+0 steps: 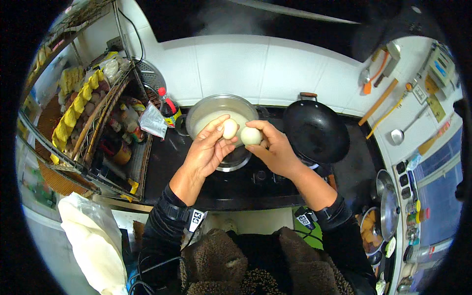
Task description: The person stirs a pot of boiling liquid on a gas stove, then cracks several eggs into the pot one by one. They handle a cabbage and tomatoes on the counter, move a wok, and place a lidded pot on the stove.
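My left hand holds a pale whole egg between thumb and fingers. Close beside it, my right hand grips a second pale rounded item, greenish-white, which looks like another egg. Both are held over the near edge of a steel pot on the stove. Whitish, cloudy liquid shows inside the pot, partly hidden behind my hands. Whether the eggs are shelled I cannot tell.
A black wok stands right of the pot. At the left are a red-capped sauce bottle and a crowded rack with a yellow egg carton. A ladle hangs on the right wall; a bowl of food sits below.
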A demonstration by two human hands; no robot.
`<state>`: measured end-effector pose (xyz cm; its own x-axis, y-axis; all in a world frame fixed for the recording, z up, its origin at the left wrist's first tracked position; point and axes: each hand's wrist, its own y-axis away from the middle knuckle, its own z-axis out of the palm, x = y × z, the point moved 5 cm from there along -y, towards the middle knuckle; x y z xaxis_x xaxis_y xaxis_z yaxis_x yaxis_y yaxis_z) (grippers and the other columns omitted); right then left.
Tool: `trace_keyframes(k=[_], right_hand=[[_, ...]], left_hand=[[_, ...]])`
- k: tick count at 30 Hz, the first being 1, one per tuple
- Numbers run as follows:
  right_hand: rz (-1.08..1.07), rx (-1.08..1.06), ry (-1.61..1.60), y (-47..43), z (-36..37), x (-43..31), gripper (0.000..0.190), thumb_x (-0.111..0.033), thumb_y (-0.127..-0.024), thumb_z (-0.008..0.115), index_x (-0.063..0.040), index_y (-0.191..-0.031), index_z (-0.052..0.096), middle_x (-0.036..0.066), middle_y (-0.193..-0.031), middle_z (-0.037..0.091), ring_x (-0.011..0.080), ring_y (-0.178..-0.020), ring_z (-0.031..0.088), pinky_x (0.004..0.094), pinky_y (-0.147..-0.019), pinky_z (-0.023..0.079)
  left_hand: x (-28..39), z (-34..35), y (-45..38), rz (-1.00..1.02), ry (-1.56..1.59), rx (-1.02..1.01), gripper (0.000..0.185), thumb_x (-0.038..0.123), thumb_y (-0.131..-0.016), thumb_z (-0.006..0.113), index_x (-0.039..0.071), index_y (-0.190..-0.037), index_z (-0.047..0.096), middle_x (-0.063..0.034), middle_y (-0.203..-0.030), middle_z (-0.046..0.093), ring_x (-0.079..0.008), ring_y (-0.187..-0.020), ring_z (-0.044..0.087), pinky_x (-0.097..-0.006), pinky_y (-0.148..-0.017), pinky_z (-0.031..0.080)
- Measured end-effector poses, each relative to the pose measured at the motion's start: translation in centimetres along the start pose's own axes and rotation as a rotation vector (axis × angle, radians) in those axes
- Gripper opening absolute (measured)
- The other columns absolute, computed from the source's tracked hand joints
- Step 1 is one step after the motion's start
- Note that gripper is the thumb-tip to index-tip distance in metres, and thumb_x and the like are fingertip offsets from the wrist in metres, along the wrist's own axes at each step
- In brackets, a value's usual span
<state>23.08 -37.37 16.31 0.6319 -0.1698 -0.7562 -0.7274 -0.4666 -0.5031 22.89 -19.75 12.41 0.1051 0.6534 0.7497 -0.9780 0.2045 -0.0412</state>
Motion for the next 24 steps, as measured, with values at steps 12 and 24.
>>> trace_keyframes(k=[12,24], right_hand=[[-0.475,0.538,0.029,-6.6,-1.9,-0.4,0.045,-0.007,-0.083,0.064,-0.001,-0.125,0.05,0.019,-0.123,0.052,0.0306,-0.101,0.059,0.0338,-0.075,0.052],[-0.233,0.222,-0.017,-8.0,1.3,3.4,0.046,-0.005,-0.081,0.063,-0.002,-0.126,0.053,0.017,-0.117,0.057,0.0261,-0.098,0.06,0.03,-0.077,0.05]], left_hand=[[1.8,-4.6,-2.3,0.029,0.026,0.195,0.034,0.018,-0.099,0.052,0.006,-0.13,0.052,-0.0138,-0.109,0.064,-0.0213,-0.086,0.067,-0.03,-0.074,0.058],[0.6,-5.7,-2.9,-0.017,0.046,0.299,0.033,0.02,-0.101,0.046,0.004,-0.129,0.051,-0.0147,-0.105,0.065,-0.0199,-0.085,0.067,-0.0298,-0.074,0.058]])
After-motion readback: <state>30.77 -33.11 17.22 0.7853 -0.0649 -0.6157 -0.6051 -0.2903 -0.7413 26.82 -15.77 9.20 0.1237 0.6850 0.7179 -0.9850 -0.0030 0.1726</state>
